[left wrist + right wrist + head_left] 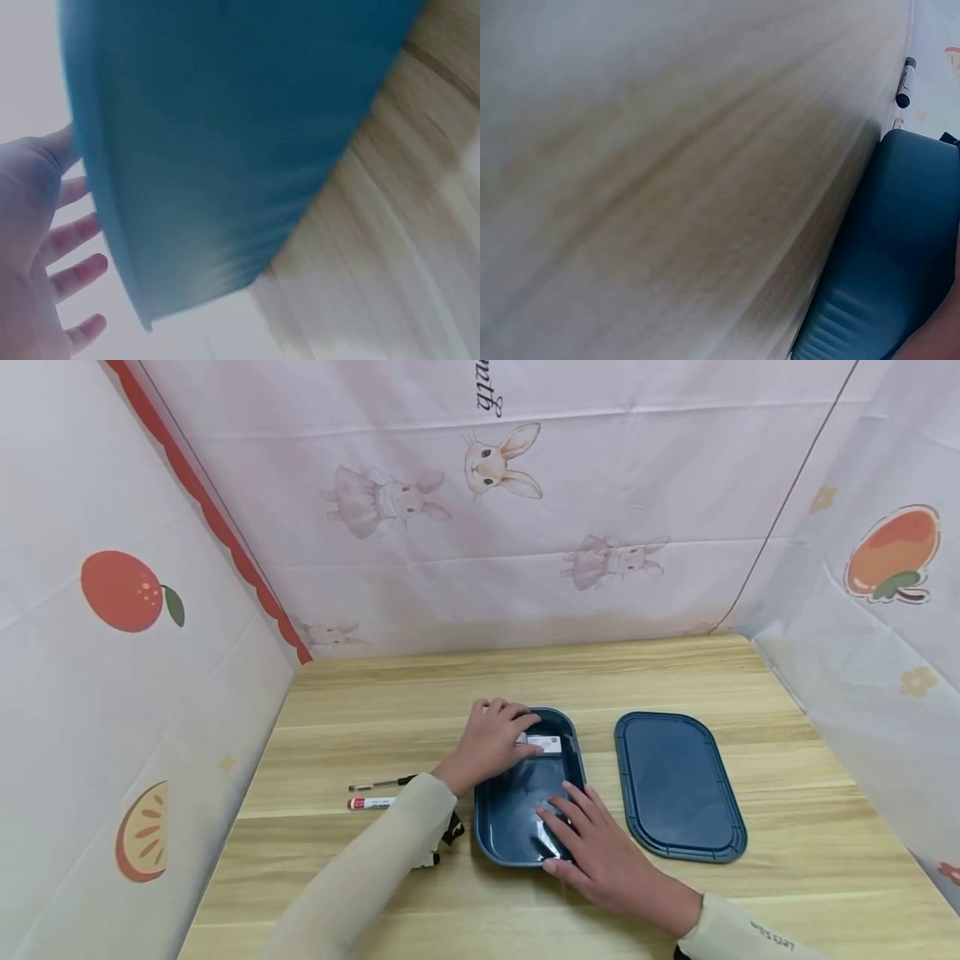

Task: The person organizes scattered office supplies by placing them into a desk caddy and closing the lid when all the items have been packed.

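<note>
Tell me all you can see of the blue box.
The blue box is dark, rectangular and round-cornered, with a thin rim and ridges on part of its outer wall; its glossy surface looks like plastic. It sits upright and uncovered on the table, longer sides running away from the person. A white pack lies inside, toward the far end. The right hand lies over the box's near right corner; the left hand reaches over its left side.

Left hand (34,225): fingers spread, uppermost digit at edge of blue box (210,150), lowest fingertip apart from it. Box's outer wall beyond fingertips, blurred. Wood-grain table (375,255) farther from hand, past box.
</note>
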`<state>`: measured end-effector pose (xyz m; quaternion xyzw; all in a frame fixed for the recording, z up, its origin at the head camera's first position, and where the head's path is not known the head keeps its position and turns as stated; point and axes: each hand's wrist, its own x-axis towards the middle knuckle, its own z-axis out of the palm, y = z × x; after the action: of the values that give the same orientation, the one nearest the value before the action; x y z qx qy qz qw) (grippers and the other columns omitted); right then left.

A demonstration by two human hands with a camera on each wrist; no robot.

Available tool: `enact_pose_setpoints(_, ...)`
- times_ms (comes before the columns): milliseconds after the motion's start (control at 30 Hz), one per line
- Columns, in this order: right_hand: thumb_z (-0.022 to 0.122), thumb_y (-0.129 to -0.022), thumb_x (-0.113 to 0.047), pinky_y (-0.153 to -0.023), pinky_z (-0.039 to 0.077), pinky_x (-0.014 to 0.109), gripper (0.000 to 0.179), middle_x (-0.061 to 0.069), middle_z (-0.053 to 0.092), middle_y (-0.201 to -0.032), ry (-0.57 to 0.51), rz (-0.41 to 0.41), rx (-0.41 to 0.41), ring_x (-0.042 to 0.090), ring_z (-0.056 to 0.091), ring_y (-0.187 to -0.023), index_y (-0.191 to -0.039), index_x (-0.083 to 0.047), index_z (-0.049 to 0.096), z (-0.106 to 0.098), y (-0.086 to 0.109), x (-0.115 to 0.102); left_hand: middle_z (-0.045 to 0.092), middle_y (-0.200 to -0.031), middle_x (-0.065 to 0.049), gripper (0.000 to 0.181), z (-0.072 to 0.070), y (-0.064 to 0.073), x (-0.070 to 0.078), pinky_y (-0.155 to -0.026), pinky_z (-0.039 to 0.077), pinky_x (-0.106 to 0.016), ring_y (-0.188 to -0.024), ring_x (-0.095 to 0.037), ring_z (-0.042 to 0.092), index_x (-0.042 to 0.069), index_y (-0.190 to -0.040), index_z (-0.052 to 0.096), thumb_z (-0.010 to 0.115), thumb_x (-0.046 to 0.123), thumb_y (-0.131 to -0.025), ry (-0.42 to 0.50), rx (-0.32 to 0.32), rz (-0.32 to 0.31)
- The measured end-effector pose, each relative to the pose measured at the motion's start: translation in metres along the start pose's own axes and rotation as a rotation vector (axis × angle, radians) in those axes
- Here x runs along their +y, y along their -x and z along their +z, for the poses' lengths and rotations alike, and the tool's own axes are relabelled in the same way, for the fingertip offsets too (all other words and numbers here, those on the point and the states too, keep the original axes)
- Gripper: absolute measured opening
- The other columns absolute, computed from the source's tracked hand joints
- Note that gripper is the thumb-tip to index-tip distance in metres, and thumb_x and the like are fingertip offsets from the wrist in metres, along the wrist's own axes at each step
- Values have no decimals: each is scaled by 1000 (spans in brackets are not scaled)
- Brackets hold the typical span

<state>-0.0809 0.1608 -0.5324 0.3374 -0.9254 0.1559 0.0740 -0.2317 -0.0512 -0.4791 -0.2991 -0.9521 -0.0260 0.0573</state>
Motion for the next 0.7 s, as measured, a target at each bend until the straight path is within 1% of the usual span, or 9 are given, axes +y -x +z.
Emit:
enact_pose_setpoints(67,58,-100,-48,-119,19,59,64,7,41,-158,4,-1,7,32,20,-154,-155,-20,41,0,0,-1,53,-148,2,61,-2,3,-5,-112,32,-53,-132,-24,47,32,-144,56,53,68,-94,13,13,1)
enact_pose_setpoints(133,59,-99,-47,-118,20,60,64,8,41,-158,2,-2,13,32,20,-154,-154,-20,42,0,0,-1,51,-151,1,64,-4,8,-9,-113,32,-53,-135,-25,45,33,-146,54,48,71,-95,24,17,3)
enact_pose_setpoints(200,60,-99,-46,-119,20,59,64,8,42,-157,6,-4,19,32,21,-154,-154,-19,42,0,0,-1,48,-154,1,67,-5,13,-13,-114,31,-53,-138,-25,43,33,-147,52,45,73,-95,39,21,5)
enact_pose_setpoints(300,59,-99,-47,-121,17,56,64,8,42,-157,10,-4,19,31,20,-154,-154,-19,43,-1,0,-1,45,-156,-1,70,-6,21,-20,-115,31,-54,-140,-27,41,31,-149,50,45,74,-94,71,37,7)
enact_pose_setpoints(433,58,-100,-48,-122,15,54,63,8,42,-157,10,-1,19,30,19,-154,-154,-20,43,-2,0,-1,44,-156,-1,73,-5,30,-30,-115,30,-55,-141,-27,41,30,-152,46,43,75,-94,89,60,-1)
enact_pose_setpoints(600,59,-99,-48,-120,19,57,63,8,42,-156,8,-2,17,30,20,-154,-154,-20,42,-2,0,-2,43,-156,-1,75,-5,40,-44,-114,31,-55,-141,-28,41,30,-153,43,42,76,-94,75,57,-33)
enact_pose_setpoints(700,59,-99,-47,-122,15,54,63,8,43,-156,11,-6,26,30,20,-154,-154,-20,43,-2,0,-2,44,-156,-1,74,-8,45,-52,-113,32,-56,-140,-29,41,30,-153,43,45,74,-94,66,59,-55)
